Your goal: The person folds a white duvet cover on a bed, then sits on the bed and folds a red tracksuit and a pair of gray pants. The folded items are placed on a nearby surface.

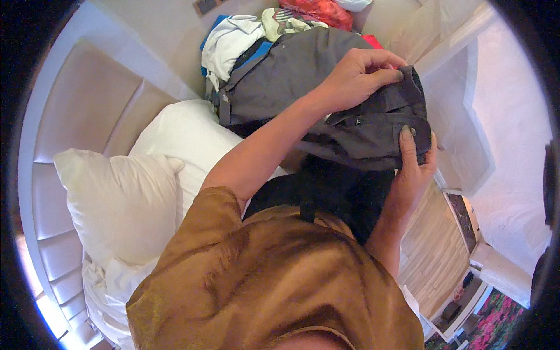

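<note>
A dark grey garment with a waistband, apparently trousers (284,78), lies spread before me. Its waistband end is raised at the right, held by both hands. My left hand (361,78) pinches the upper edge of the waistband between thumb and fingers. Lower down, my right hand (418,153) grips the other side, thumb on the front beside a metal button (413,131) and fingers behind the cloth. A zip pull shows near the fold between the hands. Part of the garment passes behind my left forearm.
Beyond the garment are a white cloth (232,39), a pale printed cloth (280,22) and a red plastic bag (323,13). White pillows (122,205) rest by a padded headboard (87,96) at left. Sheer curtains (455,118) hang at right, above a wood floor (433,245).
</note>
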A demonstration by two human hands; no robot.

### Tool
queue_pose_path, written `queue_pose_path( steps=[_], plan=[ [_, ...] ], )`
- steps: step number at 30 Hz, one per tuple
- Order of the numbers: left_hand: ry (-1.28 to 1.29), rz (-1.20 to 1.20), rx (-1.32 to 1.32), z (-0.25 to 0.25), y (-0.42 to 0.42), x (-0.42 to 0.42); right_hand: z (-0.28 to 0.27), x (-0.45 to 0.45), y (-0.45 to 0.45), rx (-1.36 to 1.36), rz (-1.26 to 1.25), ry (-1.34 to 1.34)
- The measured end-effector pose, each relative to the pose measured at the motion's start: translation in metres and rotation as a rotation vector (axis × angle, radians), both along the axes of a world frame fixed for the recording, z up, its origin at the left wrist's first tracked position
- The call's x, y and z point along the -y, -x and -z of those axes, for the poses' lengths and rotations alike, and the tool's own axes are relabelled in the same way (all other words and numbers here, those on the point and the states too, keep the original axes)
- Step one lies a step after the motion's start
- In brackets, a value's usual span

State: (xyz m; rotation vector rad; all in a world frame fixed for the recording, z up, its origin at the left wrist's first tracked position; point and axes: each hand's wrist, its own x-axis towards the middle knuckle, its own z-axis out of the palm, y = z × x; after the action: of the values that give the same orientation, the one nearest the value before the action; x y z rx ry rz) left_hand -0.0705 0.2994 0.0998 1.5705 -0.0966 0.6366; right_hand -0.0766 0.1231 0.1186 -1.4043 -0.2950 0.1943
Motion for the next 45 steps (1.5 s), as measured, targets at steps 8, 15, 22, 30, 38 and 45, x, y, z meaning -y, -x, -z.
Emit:
queue_pose_path(
  steps=[8,15,22,30,38,45],
  plan=[
    [-0.151,-0.148,0.117,-0.003,-0.013,0.01,-0.005,0.003,-0.015,0.15,0.17,-0.028],
    [-0.356,-0.254,-0.036,0.032,0.041,-0.001,0.001,0.017,-0.035,0.192,0.278,-0.07],
    [-0.24,-0.212,-0.459,0.104,0.109,0.043,0.003,0.023,-0.042,0.152,0.295,-0.051],
    [-0.33,-0.226,-0.282,0.136,0.122,0.075,0.001,0.02,-0.032,0.34,0.331,0.097],
    [0.642,-0.224,-0.732,0.178,0.159,0.053,-0.017,0.017,-0.021,0.331,0.35,-0.02],
    [1.825,0.12,-0.504,0.174,0.131,0.048,-0.027,0.013,-0.008,0.347,0.297,-0.038]
  ],
)
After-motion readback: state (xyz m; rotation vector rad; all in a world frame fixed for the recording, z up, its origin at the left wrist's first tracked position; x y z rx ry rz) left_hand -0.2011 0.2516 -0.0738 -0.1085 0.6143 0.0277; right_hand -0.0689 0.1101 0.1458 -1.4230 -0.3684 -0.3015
